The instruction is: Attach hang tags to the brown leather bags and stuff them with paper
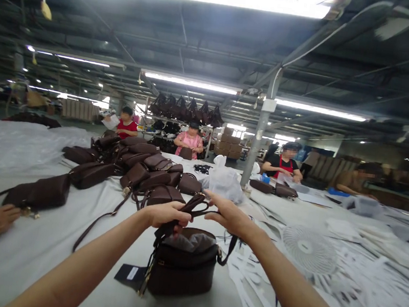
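Strap (194,202) loops sit bunched in my grip, left hand (167,214) and right hand (229,215) both pinching them, above the brown bag (181,275) standing unzipped on the tabletop (98,305), plastic stuffing (192,242) showing inside, black tag (127,274) alongside.

left forearm (94,258), right forearm (296,275) bare, reaching inward; left hand (168,214) curled, gripping; right hand (229,216) just beside, partly bent, palm inward.

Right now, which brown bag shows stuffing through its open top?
The bag standing front and centre, below the left hand and right hand, black tag beside it. Pale stuffing shows inside; I see none in the piled bags.
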